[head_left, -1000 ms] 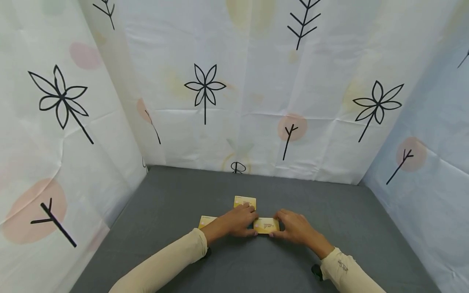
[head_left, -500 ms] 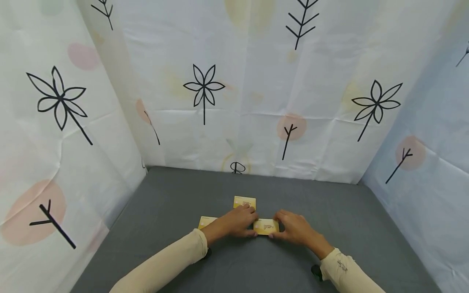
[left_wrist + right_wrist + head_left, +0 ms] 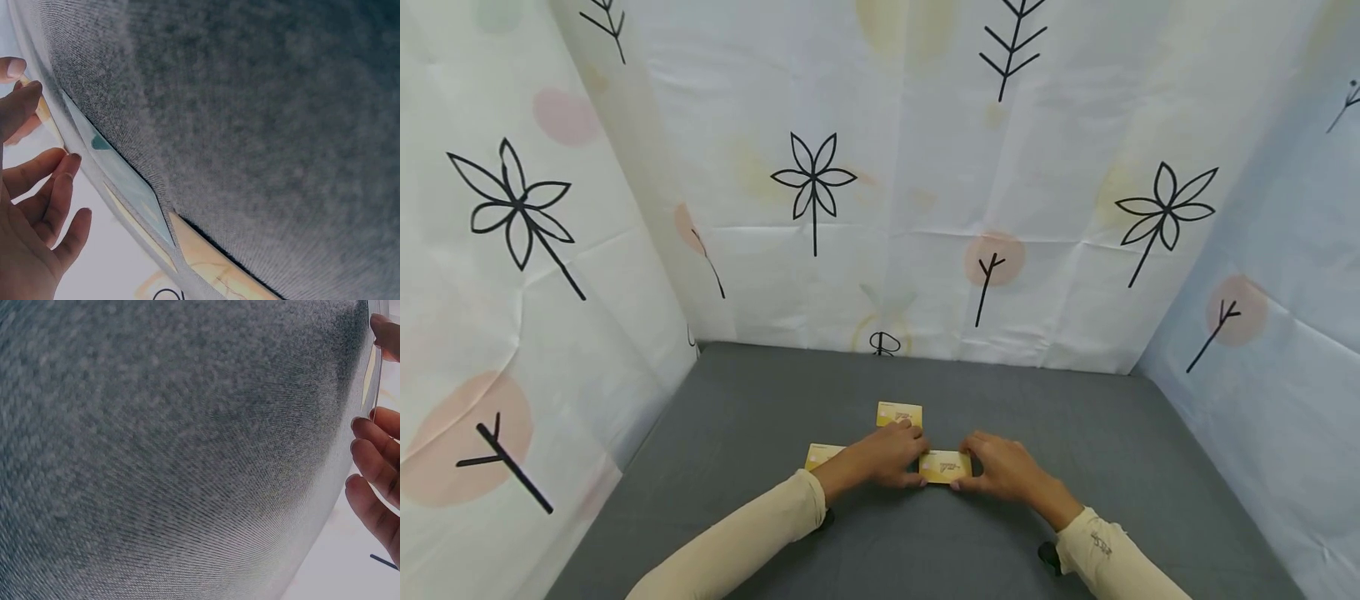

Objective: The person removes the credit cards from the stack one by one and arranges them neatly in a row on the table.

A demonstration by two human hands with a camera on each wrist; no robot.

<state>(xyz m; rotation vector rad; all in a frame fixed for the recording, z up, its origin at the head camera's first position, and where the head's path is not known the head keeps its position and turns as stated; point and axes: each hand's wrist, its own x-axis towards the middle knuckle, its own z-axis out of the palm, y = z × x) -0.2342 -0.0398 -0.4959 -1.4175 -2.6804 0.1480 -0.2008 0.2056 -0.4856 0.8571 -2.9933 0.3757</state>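
A yellow printed card (image 3: 945, 467) is held between the two hands in the head view. My left hand (image 3: 887, 457) pinches its left edge with thumb and fingertips, while my right hand (image 3: 1003, 468) grips the right edge. Behind the left fingers lies a second yellow card (image 3: 898, 412), its lower part covered. A third yellow card (image 3: 822, 454) sticks out from behind the left forearm. In the left wrist view, a pale blue card (image 3: 122, 172) with a teal mark lies on the cloth near the left hand; the head view hides it.
Dark grey cloth (image 3: 775, 400) covers the table. White patterned curtains (image 3: 910, 183) stand along its back and both sides. Dark round pieces show at both wrists, by the cream sleeves (image 3: 760, 533).
The held card has shifted slightly toward the person and its printed face shows more clearly. Both hands keep their grip almost in place. The head view has turned slightly.
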